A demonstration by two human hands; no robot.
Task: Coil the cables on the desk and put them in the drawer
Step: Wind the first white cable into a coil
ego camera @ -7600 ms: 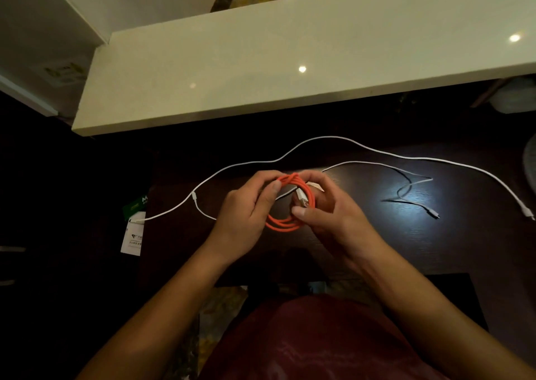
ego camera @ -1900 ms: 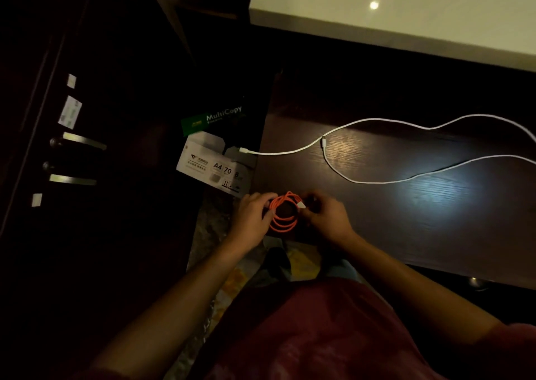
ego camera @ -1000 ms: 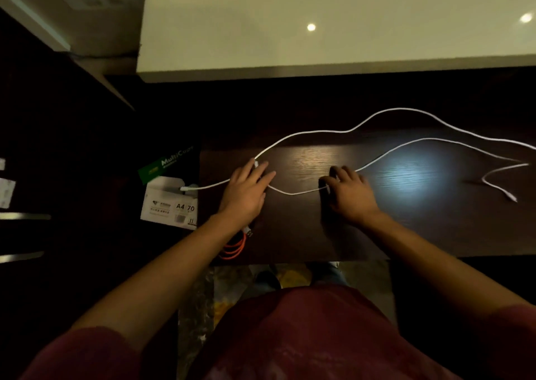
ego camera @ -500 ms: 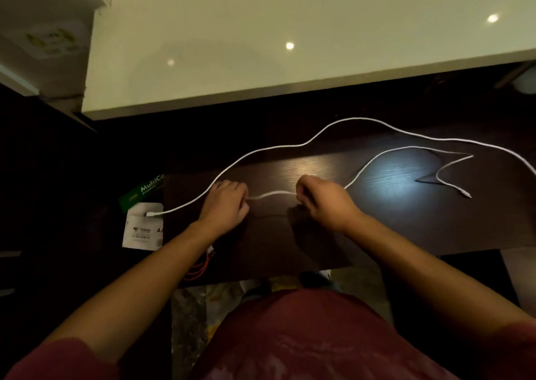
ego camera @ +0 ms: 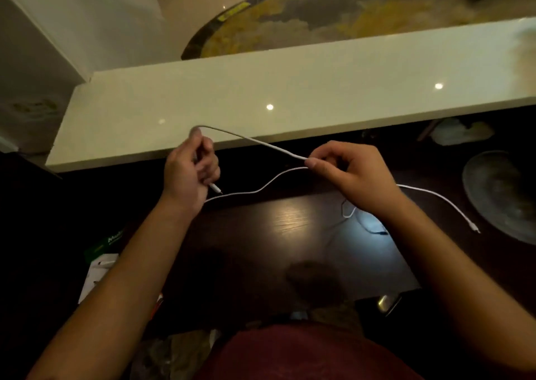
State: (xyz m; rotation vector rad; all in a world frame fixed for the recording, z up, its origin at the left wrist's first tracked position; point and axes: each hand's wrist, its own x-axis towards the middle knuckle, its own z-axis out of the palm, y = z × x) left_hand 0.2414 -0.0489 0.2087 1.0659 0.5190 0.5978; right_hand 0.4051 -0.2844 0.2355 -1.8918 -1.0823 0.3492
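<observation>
A white cable (ego camera: 255, 139) is held raised above the desk (ego camera: 290, 234): one end gripped in the left hand (ego camera: 190, 173), the run pinched by the right hand (ego camera: 348, 173). Coiling appears just begun. Next, a first loop should be brought to the left hand.

A cable (ego camera: 262, 142) is held raised between the left hand (ego camera: 190, 173) and right hand (ego camera: 348, 172), above the desk (ego camera: 290, 234); a shelf (ego camera: 290, 95) is located behind.

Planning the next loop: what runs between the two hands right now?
In the head view, a raised span of white cable bridges the left hand and right hand, both gripping it above the dark desk.
</observation>
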